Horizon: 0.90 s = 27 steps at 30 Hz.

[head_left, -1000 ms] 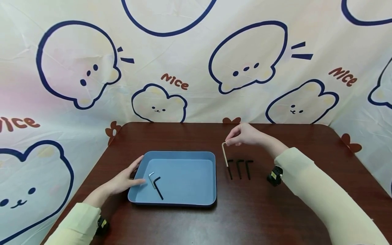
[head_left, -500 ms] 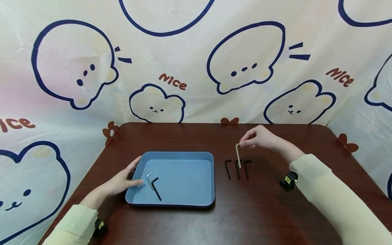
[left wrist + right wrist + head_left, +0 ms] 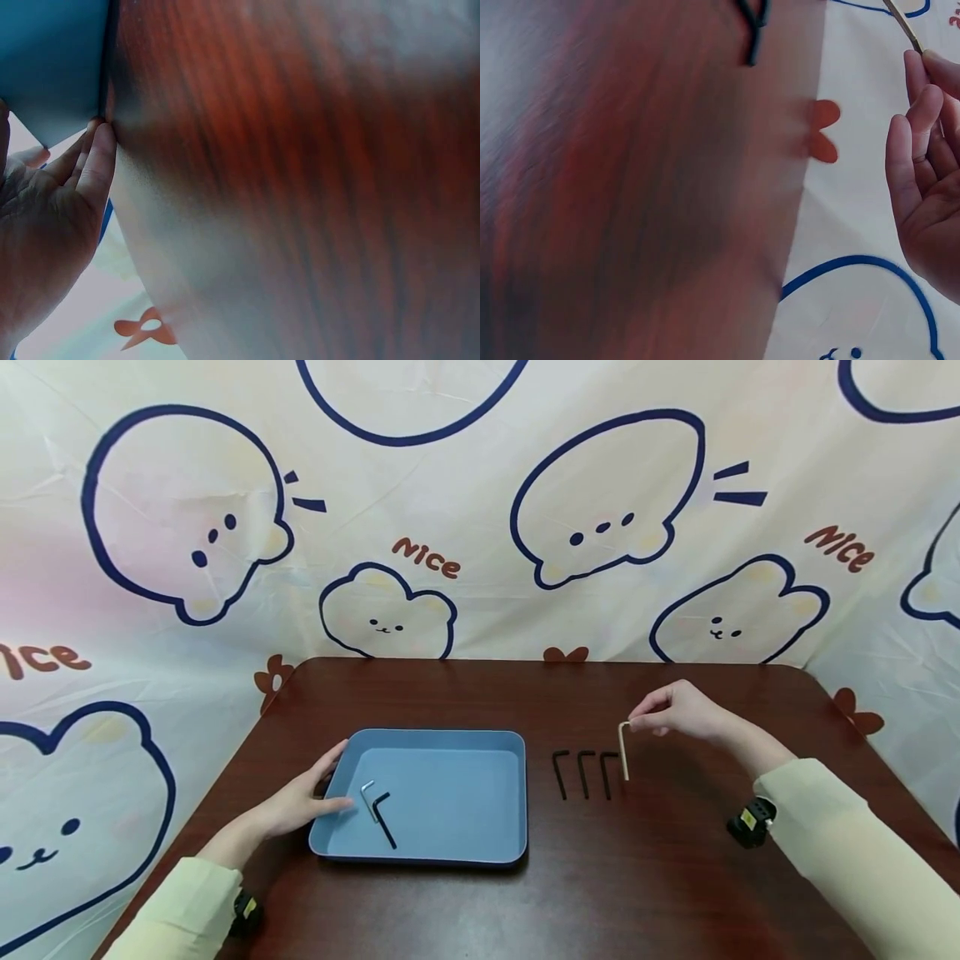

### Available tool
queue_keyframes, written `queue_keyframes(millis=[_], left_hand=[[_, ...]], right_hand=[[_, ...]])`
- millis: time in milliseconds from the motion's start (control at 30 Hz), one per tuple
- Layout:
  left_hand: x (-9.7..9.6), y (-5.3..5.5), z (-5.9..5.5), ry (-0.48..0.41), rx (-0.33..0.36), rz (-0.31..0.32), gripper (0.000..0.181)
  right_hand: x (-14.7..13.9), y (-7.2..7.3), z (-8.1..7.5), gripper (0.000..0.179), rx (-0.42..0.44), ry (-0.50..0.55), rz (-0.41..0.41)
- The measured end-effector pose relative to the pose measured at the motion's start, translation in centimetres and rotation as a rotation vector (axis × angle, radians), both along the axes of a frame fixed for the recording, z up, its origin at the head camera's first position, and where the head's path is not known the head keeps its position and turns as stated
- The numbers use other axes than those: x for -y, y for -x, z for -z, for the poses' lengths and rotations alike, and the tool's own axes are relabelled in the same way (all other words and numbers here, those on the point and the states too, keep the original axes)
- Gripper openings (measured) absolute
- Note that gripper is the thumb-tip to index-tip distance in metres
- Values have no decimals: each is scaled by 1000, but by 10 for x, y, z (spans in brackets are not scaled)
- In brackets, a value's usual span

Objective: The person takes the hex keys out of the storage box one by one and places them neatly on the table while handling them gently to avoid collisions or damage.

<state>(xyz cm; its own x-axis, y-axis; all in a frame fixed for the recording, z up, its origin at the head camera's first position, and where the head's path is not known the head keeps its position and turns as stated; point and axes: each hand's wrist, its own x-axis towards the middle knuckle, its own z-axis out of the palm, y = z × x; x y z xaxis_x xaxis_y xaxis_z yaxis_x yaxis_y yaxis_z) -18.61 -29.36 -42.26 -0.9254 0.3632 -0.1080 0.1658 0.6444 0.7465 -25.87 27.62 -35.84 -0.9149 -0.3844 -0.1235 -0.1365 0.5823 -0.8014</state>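
Observation:
My right hand (image 3: 684, 708) pinches the short arm of a gold-coloured L-shaped hex key (image 3: 623, 752) between thumb and fingertips. Its long arm hangs down just right of a row of three black hex keys (image 3: 582, 775) on the table. In the right wrist view the gold hex key (image 3: 905, 28) shows at the top, at the fingertips. At the blue tray (image 3: 420, 740), my left hand (image 3: 296, 802) grips the left side, thumb over the rim and fingers along the outer wall. A silver hex key (image 3: 368, 800) and a black hex key (image 3: 385, 821) lie inside.
The dark brown wooden table (image 3: 637, 893) spreads around the tray. Behind it and at both sides hangs a pale cloth (image 3: 495, 610) with cartoon drawings, close to the table's far edge.
My right hand has moved the gold hex key to the right, past the row of black hex keys. The left hand and the tray stay in place.

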Motion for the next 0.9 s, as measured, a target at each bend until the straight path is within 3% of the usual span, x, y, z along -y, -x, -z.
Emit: queue_keyframes(millis=[467, 900], left_hand=[[-1, 0, -1, -3, 15, -7, 93], [-1, -1, -1, -1, 22, -18, 93]], right_hand=[[-17, -3, 32, 22, 103, 28, 3], [-13, -2, 52, 17, 113, -29, 9]])
